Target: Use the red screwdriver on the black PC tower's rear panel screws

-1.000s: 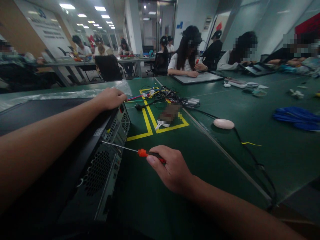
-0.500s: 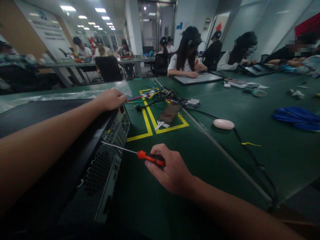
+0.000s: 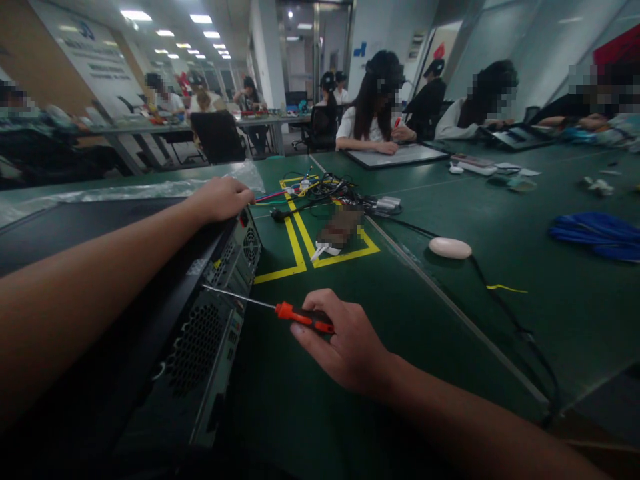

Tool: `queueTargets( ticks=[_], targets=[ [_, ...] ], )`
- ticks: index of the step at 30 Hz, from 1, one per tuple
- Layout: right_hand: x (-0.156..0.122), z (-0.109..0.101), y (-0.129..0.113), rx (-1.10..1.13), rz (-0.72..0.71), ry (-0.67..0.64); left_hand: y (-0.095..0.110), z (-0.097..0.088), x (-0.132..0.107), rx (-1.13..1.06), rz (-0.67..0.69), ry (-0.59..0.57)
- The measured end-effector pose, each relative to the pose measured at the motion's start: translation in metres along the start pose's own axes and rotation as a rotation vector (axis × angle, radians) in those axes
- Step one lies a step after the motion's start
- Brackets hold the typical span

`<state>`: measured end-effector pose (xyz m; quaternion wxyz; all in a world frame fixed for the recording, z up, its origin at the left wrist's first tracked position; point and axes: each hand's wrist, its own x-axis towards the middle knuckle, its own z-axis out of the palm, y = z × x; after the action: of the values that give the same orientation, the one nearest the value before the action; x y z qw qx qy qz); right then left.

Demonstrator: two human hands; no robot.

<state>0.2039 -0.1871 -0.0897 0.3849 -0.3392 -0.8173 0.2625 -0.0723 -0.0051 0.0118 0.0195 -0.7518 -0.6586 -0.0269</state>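
Note:
A black desktop computer case [image 3: 85,230] lies on its side at the left, its rear panel with vent holes and ports facing right. My left hand [image 3: 223,199] lies over the far rear corner of the case, its fingers curled down at the edge; the fingertips are partly hidden. My right hand [image 3: 345,337] is wrapped round the orange and black handle of a screwdriver [image 3: 305,318]. The screwdriver's long shaft points left, and its tip meets the rear panel near the upper edge, above the honeycomb vent. Whether the tip sits in a screw is too small to tell.
Beyond the case, a tangle of cables [image 3: 325,190] lies on the green table [image 3: 425,320] around yellow tape marks [image 3: 283,274]. A pale mouse-like object [image 3: 450,249] and a blue bundle [image 3: 595,235] are at the right. Several people work at the tables behind.

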Motion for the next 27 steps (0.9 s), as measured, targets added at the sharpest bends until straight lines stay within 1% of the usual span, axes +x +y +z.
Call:
queueTargets(
  ticks=[3, 8, 11, 13, 20, 27],
  targets=[
    [0.0002, -0.0002, 0.0013, -0.011, -0.022, 0.016, 0.0006, 0.0, -0.0002, 0.002, -0.02, 0.002],
    [0.0001, -0.0016, 0.0009, -0.017, -0.045, 0.1, 0.0042, -0.0014, -0.0022, 0.024, -0.014, -0.011],
    [0.0007, -0.0013, -0.0003, -0.033, -0.036, 0.13, 0.0038, -0.0011, -0.0014, 0.024, -0.014, -0.008],
    [0.0012, -0.0001, -0.0007, -0.04, -0.021, 0.127, 0.0021, -0.0004, -0.0002, 0.022, -0.015, -0.006],
    [0.0003, 0.0022, 0.0007, 0.037, 0.015, 0.045, -0.0007, 0.001, 0.0006, 0.005, -0.024, 0.004],
    [0.0001, 0.0001, 0.0035, 0.021, -0.014, 0.04, -0.0006, 0.0005, -0.0001, 0.011, -0.005, 0.007]
  ],
)
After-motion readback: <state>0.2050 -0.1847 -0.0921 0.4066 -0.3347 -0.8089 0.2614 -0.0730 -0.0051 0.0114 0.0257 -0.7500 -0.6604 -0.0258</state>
